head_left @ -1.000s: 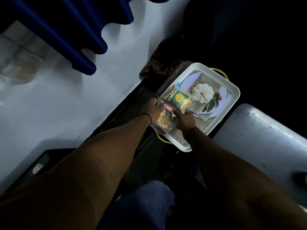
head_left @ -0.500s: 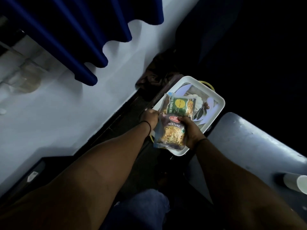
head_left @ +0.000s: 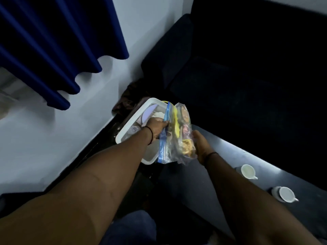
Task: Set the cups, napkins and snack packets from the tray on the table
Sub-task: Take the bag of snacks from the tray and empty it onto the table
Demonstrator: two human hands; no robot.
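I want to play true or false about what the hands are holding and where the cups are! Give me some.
1. Both hands hold the clear bag of snack packets. True: the left hand grips its blue zip edge, the right hand its other side.
2. Two white cups stand on the table. True.
3. The cups are in the tray. False: they stand on the table.
4. The curtain is red. False: it is blue.

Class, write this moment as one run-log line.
left hand: grips bag | right hand: holds snack bag | bag: lifted over tray | cups: two on table
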